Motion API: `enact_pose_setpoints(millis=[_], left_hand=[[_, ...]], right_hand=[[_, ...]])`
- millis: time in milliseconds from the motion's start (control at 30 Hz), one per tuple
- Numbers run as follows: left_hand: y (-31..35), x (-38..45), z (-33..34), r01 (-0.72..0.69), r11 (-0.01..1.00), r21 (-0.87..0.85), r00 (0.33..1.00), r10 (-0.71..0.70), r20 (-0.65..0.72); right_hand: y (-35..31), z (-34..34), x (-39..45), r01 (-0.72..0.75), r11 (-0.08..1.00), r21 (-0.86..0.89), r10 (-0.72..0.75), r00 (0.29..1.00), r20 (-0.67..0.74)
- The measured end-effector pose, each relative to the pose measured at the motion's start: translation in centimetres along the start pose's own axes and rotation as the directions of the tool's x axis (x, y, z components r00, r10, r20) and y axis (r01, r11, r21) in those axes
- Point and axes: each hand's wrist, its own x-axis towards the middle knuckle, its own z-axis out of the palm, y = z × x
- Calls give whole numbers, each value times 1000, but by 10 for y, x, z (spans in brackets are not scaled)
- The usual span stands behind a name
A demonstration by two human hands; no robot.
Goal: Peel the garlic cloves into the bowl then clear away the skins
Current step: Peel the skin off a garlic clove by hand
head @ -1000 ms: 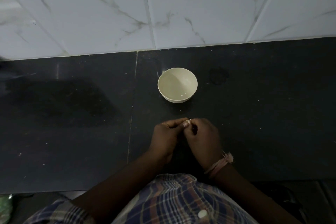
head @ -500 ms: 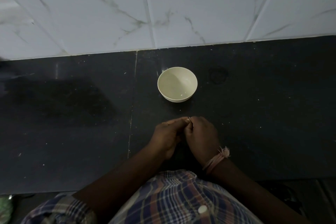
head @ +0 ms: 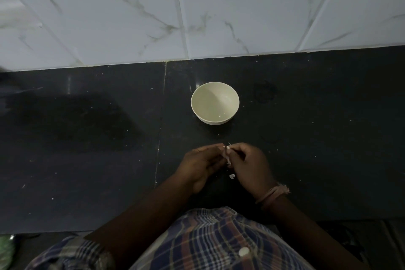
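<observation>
A small cream bowl point(head: 215, 103) stands on the black countertop point(head: 87, 160), a short way beyond my hands. My left hand point(head: 199, 166) and my right hand point(head: 252, 165) meet over the counter, fingertips together. Between them they pinch a garlic clove point(head: 226, 153), and a strip of pale papery skin hangs down from it. A small white scrap of skin point(head: 231, 176) lies on the counter just below the clove. Only tiny specks show inside the bowl.
A white marble-patterned tiled wall point(head: 197, 17) rises behind the counter. A seam in the countertop point(head: 161, 127) runs front to back left of the bowl. The counter's front edge lies near my body, with something green point(head: 6, 250) below at far left.
My hands have eased slightly apart, and a strip of skin now hangs loose from the clove. A white scrap has appeared on the counter beneath them. The bowl has not moved.
</observation>
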Motion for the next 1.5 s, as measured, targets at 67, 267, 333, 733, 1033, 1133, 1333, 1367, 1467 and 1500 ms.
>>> enact_pose_setpoints(millis=[67,267,333,733,1033,1133,1333,1367,1467,1500], left_hand=[[0,2,0,29,999,-29,1000,-28,13],[-4,2,0,105,988,-112,994,-100,53],[-5,3,0,101,988,-118,994,-97,46],[-9,2,-1,16,997,-78,999,-13,37],[-6,-4,-1,-116,993,-29,989,119,92],[-8,-4,0,-103,992,-69,989,109,98],[-9,-2,1,-31,991,-131,994,44,99],[-10,-3,2,-26,990,-141,994,40,99],[-10,-3,1,4,986,-166,996,11,88],[-9,-3,0,16,985,-171,997,-3,78]], right_hand=[[6,-1,2,-172,950,259,184,983,-22],[26,0,7,-264,929,260,305,943,-134],[32,-1,10,-243,956,163,271,947,-173],[-2,9,-4,-44,976,213,64,994,-88],[-11,10,-3,-230,859,458,267,963,-18],[-10,10,0,-280,796,537,319,948,23],[8,11,3,-302,760,576,387,922,-28],[11,10,4,-293,774,562,392,918,-60],[20,8,5,-276,819,503,400,903,-157],[22,7,6,-282,835,472,404,897,-180]])
